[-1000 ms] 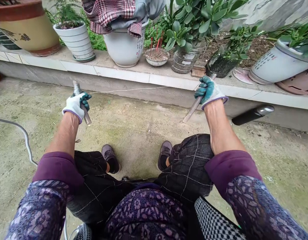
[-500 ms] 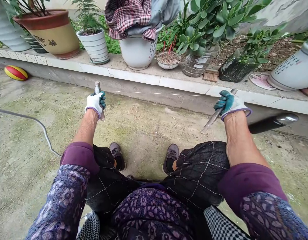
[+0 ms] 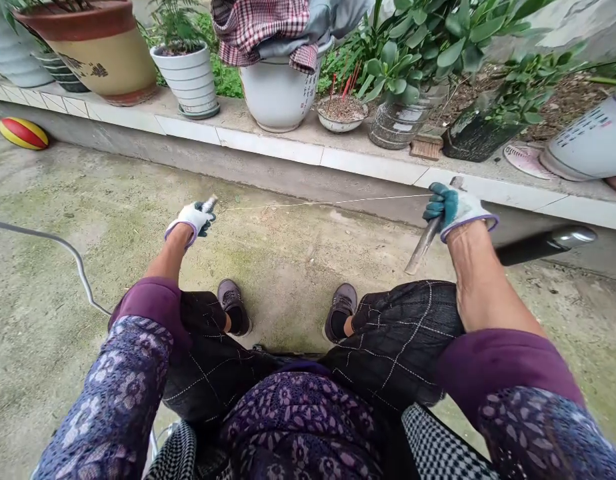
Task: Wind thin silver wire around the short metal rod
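My left hand (image 3: 192, 219), in a white and teal work glove, is closed around a short stick (image 3: 210, 203) wound with pale thread; only its upper end shows past the fingers. A thin white string (image 3: 308, 203) runs across from it to my right side. There my right hand (image 3: 455, 207), gloved the same way, grips a grey-brown wooden stick (image 3: 424, 245) that slants down toward my right knee. The string meets that stick near my right fingers. Both hands are held out over the concrete, wide apart.
A tiled ledge (image 3: 268, 148) carries several potted plants, a bowl of incense sticks (image 3: 342, 113) and a brush (image 3: 426, 148). A red and yellow ball (image 3: 23, 133) lies at left, near a grey hose (image 3: 78, 257). A black cylinder with a silver end (image 3: 543, 245) is beyond my right forearm.
My left hand has dropped lower and tipped its wound stick toward the right and away. The right stick has become a little steeper. The string now slopes up to the right.
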`<state>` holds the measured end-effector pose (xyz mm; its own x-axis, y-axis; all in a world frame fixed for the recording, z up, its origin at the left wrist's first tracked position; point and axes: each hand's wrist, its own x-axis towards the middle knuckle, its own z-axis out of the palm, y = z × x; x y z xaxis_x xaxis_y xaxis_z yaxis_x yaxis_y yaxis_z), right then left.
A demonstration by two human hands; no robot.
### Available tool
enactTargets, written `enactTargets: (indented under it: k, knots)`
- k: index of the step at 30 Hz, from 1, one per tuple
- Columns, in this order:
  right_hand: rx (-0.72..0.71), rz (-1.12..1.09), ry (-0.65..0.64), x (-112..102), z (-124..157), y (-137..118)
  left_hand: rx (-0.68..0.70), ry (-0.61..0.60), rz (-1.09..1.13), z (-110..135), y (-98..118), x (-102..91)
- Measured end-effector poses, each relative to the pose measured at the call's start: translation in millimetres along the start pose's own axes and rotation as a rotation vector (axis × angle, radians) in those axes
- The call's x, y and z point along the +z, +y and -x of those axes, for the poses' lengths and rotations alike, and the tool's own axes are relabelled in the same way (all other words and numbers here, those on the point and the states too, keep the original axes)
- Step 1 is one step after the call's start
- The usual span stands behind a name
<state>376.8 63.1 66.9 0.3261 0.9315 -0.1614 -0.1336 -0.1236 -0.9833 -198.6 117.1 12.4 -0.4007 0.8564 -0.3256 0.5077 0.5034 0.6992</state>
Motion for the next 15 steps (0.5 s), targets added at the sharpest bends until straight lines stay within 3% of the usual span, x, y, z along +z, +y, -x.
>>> enactTargets:
  k: [2, 7, 11, 15]
  knots:
    - [0.115, -0.121, 0.092, 5, 11, -13, -0.054, -0.092, -0.140, -3, -11, 10.6]
    - [0.048, -0.299, -0.010, 29, 40, -45, 0.084, -0.205, -0.577, -6, -14, 57.3]
    - [-0.047, -0.278, -0.116, 44, 56, -54, 0.229, -0.240, -0.762, -25, 14, 93.6]
    - [-0.079, -0.219, -0.198, 55, 66, -53, 0.352, -0.201, -0.847, -47, 65, 117.0]
